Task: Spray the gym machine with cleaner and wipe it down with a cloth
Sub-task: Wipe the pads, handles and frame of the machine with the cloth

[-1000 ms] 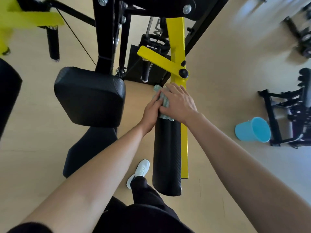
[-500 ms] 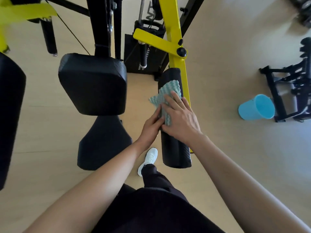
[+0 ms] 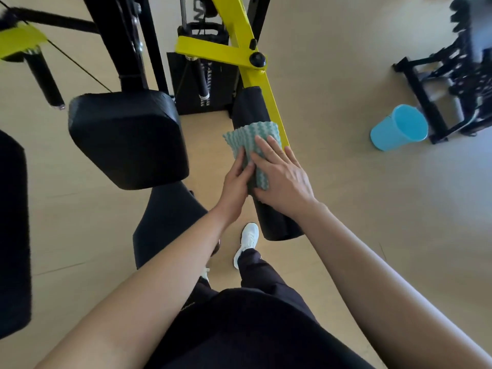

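Pale wooden floor (image 3: pixel 346 209) lies open to the right of the black-and-yellow gym machine (image 3: pixel 127 49), up to a black metal rack (image 3: pixel 439 83) at the far right edge. A narrow strip of floor separates the machine's square black cushion (image 3: pixel 125 137) from its long black foam roller (image 3: pixel 274 222), which runs along a yellow arm. A tilted blue plastic bucket (image 3: pixel 391 134) stands beside the rack, its mouth showing only its blue inner wall. A teal wavy-patterned cloth (image 3: pixel 250 137) drapes over the roller's middle. The hands touch: the left hand (image 3: pixel 235 185) grips the cloth's left edge, the right hand (image 3: pixel 285 179) presses flat on it.
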`<act>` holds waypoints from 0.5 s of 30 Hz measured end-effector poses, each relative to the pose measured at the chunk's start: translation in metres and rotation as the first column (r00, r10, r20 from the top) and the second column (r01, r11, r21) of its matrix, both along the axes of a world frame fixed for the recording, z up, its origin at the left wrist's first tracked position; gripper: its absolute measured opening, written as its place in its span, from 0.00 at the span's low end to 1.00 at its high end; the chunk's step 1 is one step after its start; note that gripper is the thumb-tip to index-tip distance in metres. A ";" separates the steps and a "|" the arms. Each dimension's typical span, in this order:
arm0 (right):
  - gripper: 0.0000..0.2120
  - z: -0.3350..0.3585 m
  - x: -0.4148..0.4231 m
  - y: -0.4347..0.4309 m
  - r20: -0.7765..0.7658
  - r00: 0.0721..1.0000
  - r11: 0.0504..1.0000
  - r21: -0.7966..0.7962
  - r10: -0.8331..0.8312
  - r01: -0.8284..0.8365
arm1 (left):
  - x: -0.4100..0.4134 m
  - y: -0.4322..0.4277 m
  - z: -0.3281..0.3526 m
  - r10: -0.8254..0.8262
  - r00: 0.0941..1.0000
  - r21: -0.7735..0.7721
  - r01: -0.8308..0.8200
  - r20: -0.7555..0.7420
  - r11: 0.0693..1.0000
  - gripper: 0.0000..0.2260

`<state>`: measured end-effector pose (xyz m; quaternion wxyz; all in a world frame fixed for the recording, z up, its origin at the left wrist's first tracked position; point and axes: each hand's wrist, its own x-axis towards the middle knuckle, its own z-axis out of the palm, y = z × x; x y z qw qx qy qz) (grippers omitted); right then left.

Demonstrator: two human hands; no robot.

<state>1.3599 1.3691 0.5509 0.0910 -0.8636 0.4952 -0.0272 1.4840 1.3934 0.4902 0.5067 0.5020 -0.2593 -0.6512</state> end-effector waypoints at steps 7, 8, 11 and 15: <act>0.39 0.001 0.000 0.004 0.002 1.000 1.000 0.008 -0.001 0.001 | 0.002 0.000 0.005 -0.087 0.992 -0.003 0.088 0.091 0.996 0.27; 0.39 0.000 -0.004 0.010 0.005 1.000 1.000 0.004 0.002 -0.002 | 0.001 0.008 0.004 -0.112 0.989 0.004 0.112 0.094 0.994 0.28; 0.39 -0.003 -0.016 0.034 0.019 1.000 1.000 -0.025 -0.007 0.008 | -0.005 0.034 0.002 -0.161 0.984 0.028 0.159 0.073 0.987 0.30; 0.40 -0.010 -0.031 0.073 0.081 0.996 0.994 -0.097 -0.047 0.054 | -0.015 0.061 0.002 -0.186 0.980 0.070 0.182 0.066 0.981 0.30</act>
